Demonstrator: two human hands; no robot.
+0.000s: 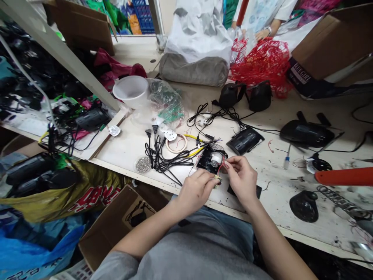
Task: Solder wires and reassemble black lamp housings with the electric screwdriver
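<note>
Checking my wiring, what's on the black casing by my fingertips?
A white and silvery cylinder, red wires beside it; what the cylinder covers of the black casing is hidden.

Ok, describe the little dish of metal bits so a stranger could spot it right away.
Find the long white workbench and follow its near edge to the left of the person's left hand. There, just left of the bundled black cords, sits a small round dish. Unlike the dark cords or the pale ring nearby, it holds many tiny silvery metal pieces.
</note>
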